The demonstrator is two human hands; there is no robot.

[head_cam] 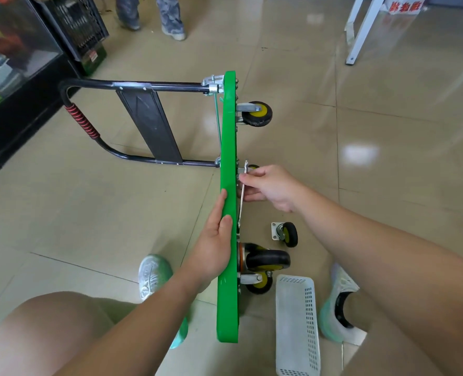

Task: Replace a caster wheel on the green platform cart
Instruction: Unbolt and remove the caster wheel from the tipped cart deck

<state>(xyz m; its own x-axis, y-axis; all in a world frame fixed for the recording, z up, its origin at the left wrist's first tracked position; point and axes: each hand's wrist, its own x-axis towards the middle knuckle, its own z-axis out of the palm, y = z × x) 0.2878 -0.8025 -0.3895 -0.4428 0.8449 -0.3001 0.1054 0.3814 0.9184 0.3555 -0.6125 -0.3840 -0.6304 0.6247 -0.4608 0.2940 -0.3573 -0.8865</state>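
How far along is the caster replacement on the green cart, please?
Done: the green platform cart stands on its edge, and a loose caster lies on the floor. In hand: the left hand steadies the cart while the right hand holds a wrench at a caster mount. Left: unclear whether that caster is coming off or going on.

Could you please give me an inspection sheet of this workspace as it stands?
Surface: glossy beige tiled floor.
Job's things: green platform cart stands on its edge, black handle out to the left; slim metal wrench at a caster mount; loose black-and-yellow caster wheel lies apart on the floor.
Clutter: white perforated plastic basket beside the cart.
Grippers: left hand flat on the cart's edge; right hand pinches the wrench.
Cables: nothing seen.
Surroundings: another person's legs, white table leg, black crate.
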